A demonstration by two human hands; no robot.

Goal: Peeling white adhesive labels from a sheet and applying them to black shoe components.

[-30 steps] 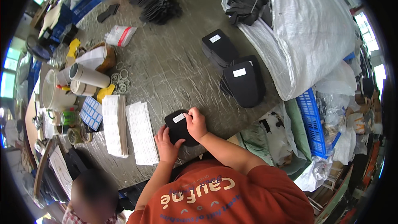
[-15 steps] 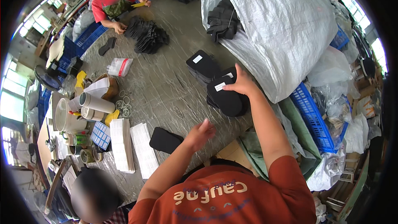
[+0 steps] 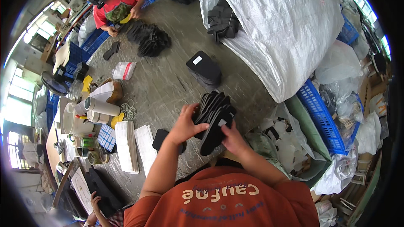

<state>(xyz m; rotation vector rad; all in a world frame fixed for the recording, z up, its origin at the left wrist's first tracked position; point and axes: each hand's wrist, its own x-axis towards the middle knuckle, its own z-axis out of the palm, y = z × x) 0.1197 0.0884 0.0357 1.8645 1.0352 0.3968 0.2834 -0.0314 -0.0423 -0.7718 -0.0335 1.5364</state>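
Observation:
A thick bundle of black insoles (image 3: 215, 115), fanned and tilted on edge, is gripped between my two hands close to the table's near edge. My left hand (image 3: 185, 122) closes round its left side, thumb across the near end. From the right, my right hand (image 3: 234, 138) clasps the bundle, its thumb near a small white label on the front piece. Beyond it stands a neat stack of black insoles (image 3: 204, 70) with a white label on top. Another black stack (image 3: 161, 138) lies partly hidden behind my left forearm.
A big white woven sack (image 3: 273, 29) holding tied black insoles lies at the far right. Across the table a co-worker in red (image 3: 122, 0) handles a black pile (image 3: 149, 38). Paper slips (image 3: 126, 147), cups (image 3: 101, 107) and rubber bands (image 3: 129, 110) sit left. A blue crate (image 3: 322, 117) stands right.
My left hand has come across to the right and now grips the insoles. The pieces under my right hand have been gathered into one bundle, tipped up and drawn nearer to me.

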